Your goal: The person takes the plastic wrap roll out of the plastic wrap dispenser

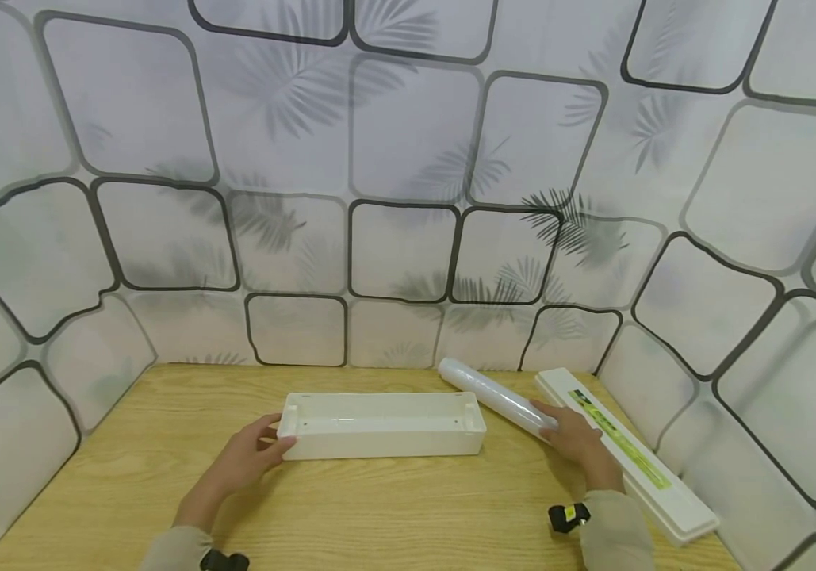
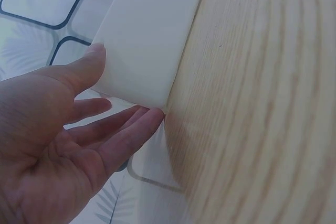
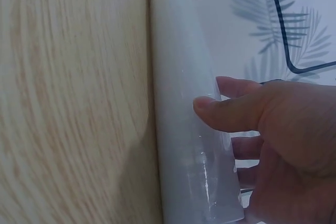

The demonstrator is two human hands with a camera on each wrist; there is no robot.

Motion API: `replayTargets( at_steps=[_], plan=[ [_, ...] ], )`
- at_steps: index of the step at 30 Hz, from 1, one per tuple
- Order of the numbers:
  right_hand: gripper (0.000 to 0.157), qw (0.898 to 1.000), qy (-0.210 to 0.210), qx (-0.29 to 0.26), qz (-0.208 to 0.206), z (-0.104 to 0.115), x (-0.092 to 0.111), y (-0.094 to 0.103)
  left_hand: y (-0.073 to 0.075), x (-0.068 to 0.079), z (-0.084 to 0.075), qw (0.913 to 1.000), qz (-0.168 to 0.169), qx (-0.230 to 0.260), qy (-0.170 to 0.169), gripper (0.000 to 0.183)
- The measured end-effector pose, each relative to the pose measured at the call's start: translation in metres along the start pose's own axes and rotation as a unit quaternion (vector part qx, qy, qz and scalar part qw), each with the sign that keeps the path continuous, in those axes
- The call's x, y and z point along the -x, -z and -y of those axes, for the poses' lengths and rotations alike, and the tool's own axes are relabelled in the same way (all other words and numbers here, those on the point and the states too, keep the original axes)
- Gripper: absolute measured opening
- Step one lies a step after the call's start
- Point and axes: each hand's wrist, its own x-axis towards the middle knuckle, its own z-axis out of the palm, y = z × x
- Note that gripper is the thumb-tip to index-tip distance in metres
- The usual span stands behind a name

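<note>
A long white open-topped plastic box [image 1: 383, 444] rests on the table with its hollow inside facing up. At its left end, my left hand [image 1: 247, 458] holds the corner, thumb on the front edge and fingers along the end wall [image 2: 136, 40]. To the right, a roll of clear plastic wrap [image 1: 496, 394] lies slanted on the table. My right hand [image 1: 575, 436] grips its near end, thumb on top [image 3: 210, 111] and fingers behind the roll. The roll's near tip is partly hidden by that hand in the head view.
A long white lid [image 1: 572, 388] with a green and yellow label [image 1: 622, 440] lies slanted at the right edge of the table, beside my right forearm. The wood-grain table [image 1: 379, 515] meets patterned wall cloth [image 1: 400, 254] at the back and both sides.
</note>
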Motion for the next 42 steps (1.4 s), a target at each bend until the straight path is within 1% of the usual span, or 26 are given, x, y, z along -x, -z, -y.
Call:
replayTargets(
  at_steps=[8,15,18,21,24,32,34,39,42],
  plan=[
    [0.057,1.000,-0.004,0.009,0.009,-0.003,-0.001,-0.001,0.000,0.000,0.001,1.0000,-0.002,0.004,-0.002,0.060],
    [0.058,1.000,0.002,0.009,0.001,-0.002,-0.001,0.000,0.000,-0.001,0.000,1.0000,0.000,-0.001,0.000,0.061],
    [0.057,1.000,0.022,0.012,-0.008,-0.002,0.001,0.001,0.000,-0.001,-0.001,1.0000,0.001,-0.004,0.002,0.061],
    [0.055,0.998,0.061,0.012,-0.022,0.000,0.003,0.004,0.000,-0.001,-0.001,1.0000,0.000,-0.007,0.004,0.060],
    [0.053,0.996,0.087,0.001,-0.027,0.003,0.005,0.008,0.000,-0.001,-0.001,1.0000,-0.002,-0.005,0.003,0.060],
    [0.047,0.993,0.121,0.002,-0.015,0.015,0.007,0.019,0.000,0.000,0.000,1.0000,-0.001,0.001,-0.005,0.059],
    [0.046,0.992,0.123,-0.001,-0.012,0.019,0.009,0.021,0.000,-0.001,0.001,1.0000,-0.002,0.003,-0.005,0.059],
    [0.047,0.991,0.132,-0.010,-0.008,0.029,0.013,0.028,0.000,-0.001,0.001,1.0000,-0.002,0.002,-0.004,0.060],
    [0.048,0.989,0.146,-0.021,-0.002,0.035,0.017,0.032,0.000,-0.001,0.002,1.0000,-0.002,0.004,0.001,0.060]
  ],
)
